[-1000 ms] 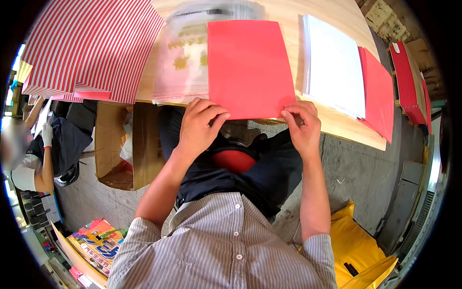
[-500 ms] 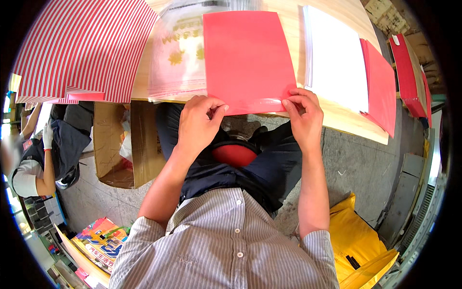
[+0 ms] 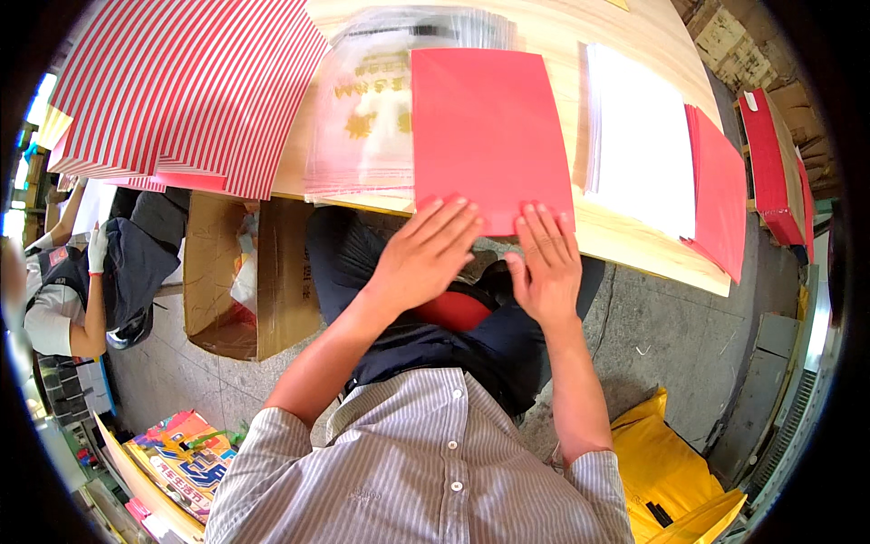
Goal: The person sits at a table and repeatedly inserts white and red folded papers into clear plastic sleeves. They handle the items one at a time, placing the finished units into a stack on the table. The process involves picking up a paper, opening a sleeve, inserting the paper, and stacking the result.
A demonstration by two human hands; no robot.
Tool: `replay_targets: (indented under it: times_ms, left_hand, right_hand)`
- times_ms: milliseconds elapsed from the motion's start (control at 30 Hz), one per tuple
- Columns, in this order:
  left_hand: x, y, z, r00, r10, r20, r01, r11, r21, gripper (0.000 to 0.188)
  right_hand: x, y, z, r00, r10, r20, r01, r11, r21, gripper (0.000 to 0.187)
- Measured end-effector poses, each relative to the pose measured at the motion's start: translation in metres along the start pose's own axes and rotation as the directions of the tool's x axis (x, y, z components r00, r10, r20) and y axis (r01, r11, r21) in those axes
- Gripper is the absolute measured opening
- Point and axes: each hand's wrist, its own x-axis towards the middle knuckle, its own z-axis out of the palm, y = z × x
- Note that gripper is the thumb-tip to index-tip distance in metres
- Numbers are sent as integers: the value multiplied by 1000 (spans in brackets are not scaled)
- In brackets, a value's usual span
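A flat red sheet [image 3: 489, 136] lies on the pale wooden table, its near edge at the table's front edge. My left hand [image 3: 428, 256] rests flat on its near left corner, fingers stretched out. On the near right corner my right hand [image 3: 547, 263] lies the same way, fingers extended and thumb apart. Whether a clear sleeve covers the sheet cannot be made out now. Partly under its left side is a pile of clear plastic bags [image 3: 358, 150] with gold print.
Left on the table rises a stack of red-and-white striped edges [image 3: 190, 91]. To the right lie white sheets [image 3: 639, 136] and red sheets [image 3: 719, 190]. Below are an open cardboard box [image 3: 288, 299] and a yellow bag [image 3: 675, 467]. Another person [image 3: 68, 304] works at far left.
Both hands have gone from pinching the sheet's near corners, where a shiny clear strip showed, to lying flat on that edge. The view has shifted slightly.
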Motion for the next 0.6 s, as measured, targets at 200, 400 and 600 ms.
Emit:
replay_targets:
  times_ms: [200, 400, 600]
  left_hand:
    - [-10, -24, -2, 996, 9, -94, 2, 994, 112, 37]
    - [-11, -25, 7, 986, 8, -165, 11, 994, 111, 36]
    - [1, -23, -3, 974, 36, -224, -11, 993, 114, 32]
  right_hand:
    - [-36, 45, -16, 985, 80, -152, -116, 961, -252, 35]
    - [-51, 52, -26, 933, 254, -254, -286, 954, -94, 30]
    - [-92, -6, -2, 762, 647, 30, -455, 503, 735, 26]
